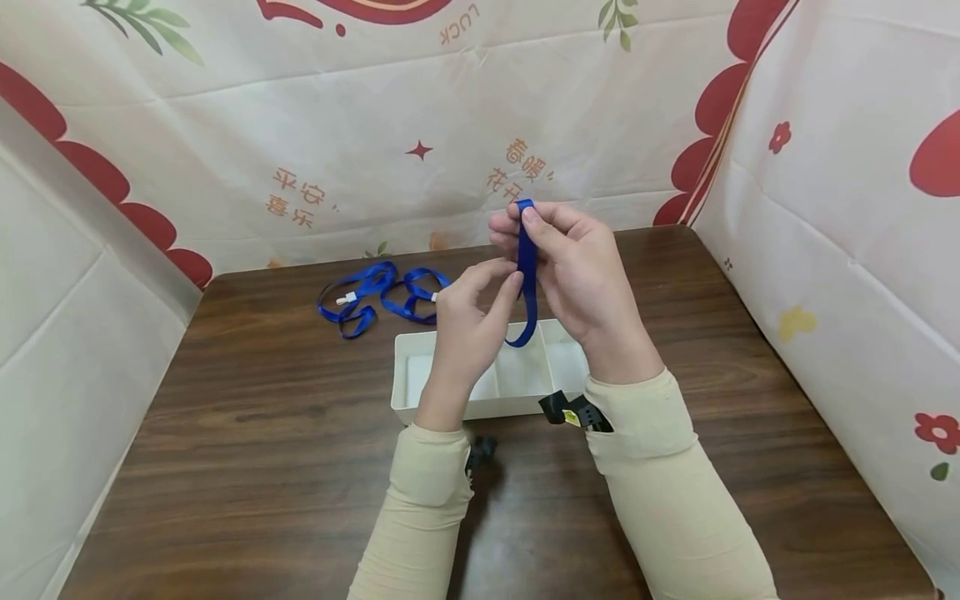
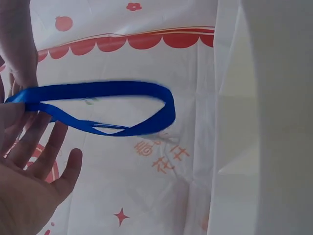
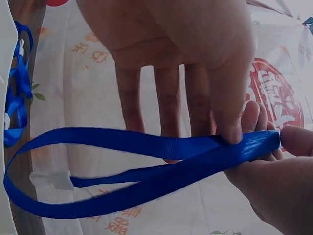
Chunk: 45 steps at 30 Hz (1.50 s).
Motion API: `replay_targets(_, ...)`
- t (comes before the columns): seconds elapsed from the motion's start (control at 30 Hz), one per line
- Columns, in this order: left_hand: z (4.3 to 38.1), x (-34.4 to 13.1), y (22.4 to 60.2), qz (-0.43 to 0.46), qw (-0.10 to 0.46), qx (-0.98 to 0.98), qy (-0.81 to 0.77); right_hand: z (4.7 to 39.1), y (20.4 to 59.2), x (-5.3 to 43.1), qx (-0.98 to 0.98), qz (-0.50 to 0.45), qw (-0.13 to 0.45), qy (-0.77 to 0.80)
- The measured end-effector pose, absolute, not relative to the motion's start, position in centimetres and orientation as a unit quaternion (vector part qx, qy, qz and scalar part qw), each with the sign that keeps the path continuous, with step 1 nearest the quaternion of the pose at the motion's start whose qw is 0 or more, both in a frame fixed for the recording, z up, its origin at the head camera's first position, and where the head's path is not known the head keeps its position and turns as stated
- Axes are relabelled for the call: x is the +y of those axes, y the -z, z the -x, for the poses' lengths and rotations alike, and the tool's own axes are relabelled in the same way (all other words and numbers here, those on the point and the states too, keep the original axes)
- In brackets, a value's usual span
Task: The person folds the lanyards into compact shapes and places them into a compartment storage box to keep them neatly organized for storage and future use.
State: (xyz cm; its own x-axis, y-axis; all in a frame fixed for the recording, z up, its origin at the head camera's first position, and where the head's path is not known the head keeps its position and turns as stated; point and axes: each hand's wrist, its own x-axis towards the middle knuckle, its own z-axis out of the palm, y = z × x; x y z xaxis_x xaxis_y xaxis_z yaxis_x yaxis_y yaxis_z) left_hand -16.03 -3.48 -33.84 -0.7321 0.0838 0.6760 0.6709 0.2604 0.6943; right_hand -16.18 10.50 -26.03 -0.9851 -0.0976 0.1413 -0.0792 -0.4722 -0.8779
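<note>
A flat blue ribbon lanyard (image 1: 528,265) hangs in midair as a narrow loop, its bottom curved.

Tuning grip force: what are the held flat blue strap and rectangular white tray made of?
Flat blue fabric strap: likely woven polyester or nylon, slight sheen; fine ribs show. White rectangular divided tray: probably molded plastic, matte; smooth, uniform walls.

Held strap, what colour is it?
The strap is blue; the right wrist view shows it best.
</note>
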Motion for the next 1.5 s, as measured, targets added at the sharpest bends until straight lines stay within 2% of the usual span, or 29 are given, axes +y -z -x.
replay_targets(0.33,15.7,-2.9,33.9,0.213,0.265,-0.773,0.535,16.1,26.6,9.8,0.536,0.081,-0.007,0.840)
replay_targets(0.63,15.9,-3.2,34.3,0.215,0.312,-0.746,0.548,16.1,26.6,9.9,0.568,0.099,-0.015,0.817)
replay_targets(0.73,16.1,-3.5,34.2,0.215,0.271,-0.710,0.613,16.0,26.5,10.3,0.611,0.110,-0.001,0.784)
replay_targets(0.9,16.1,-4.0,33.7,0.202,0.157,-0.681,0.686,15.8,26.3,11.0,0.674,0.137,0.025,0.725)
replay_targets(1.0,15.9,-4.3,33.3,0.184,0.129,-0.673,0.705,15.7,26.2,11.3,0.695,0.145,0.020,0.704)
replay_targets(1.07,15.9,-4.4,33.0,0.174,0.122,-0.654,0.726,15.6,26.1,11.4,0.706,0.147,0.004,0.693)
replay_targets(1.27,15.5,-4.8,32.0,0.160,0.136,-0.609,0.765,15.4,26.4,11.7,0.756,0.199,-0.092,0.616)
replay_targets(1.5,15.1,-5.0,31.3,0.176,0.184,-0.617,0.744,14.8,26.5,11.7,0.854,0.301,-0.221,0.363)
